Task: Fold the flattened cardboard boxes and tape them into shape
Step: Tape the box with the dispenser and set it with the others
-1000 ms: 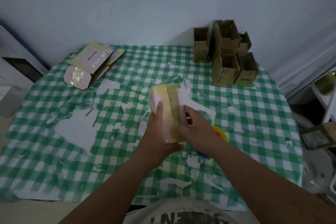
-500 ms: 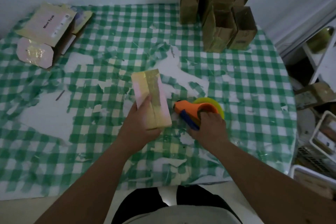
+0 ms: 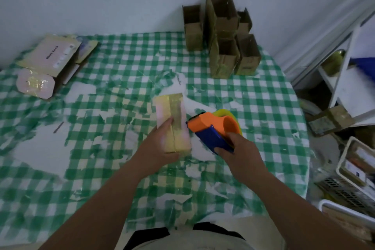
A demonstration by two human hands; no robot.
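Note:
A small folded cardboard box (image 3: 171, 115), pale pink and yellow with a strip of tape along its top seam, lies near the middle of the checked table. My left hand (image 3: 160, 146) grips its near end, thumb on top. My right hand (image 3: 238, 151) holds the blue handle of an orange tape dispenser (image 3: 213, 128), lifted just to the right of the box, nose pointing at it. A yellow-green tape roll (image 3: 224, 112) sits in the dispenser.
Several folded brown boxes (image 3: 221, 36) are stacked at the far right by the wall. Flattened boxes (image 3: 47, 63) lie at the far left. The green checked tablecloth (image 3: 263, 107) is torn in patches. White racks and a basket (image 3: 353, 168) stand to the right.
My right hand left the box, took hold of the tape dispenser and raised it off the table beside the box. My left hand kept its hold on the box.

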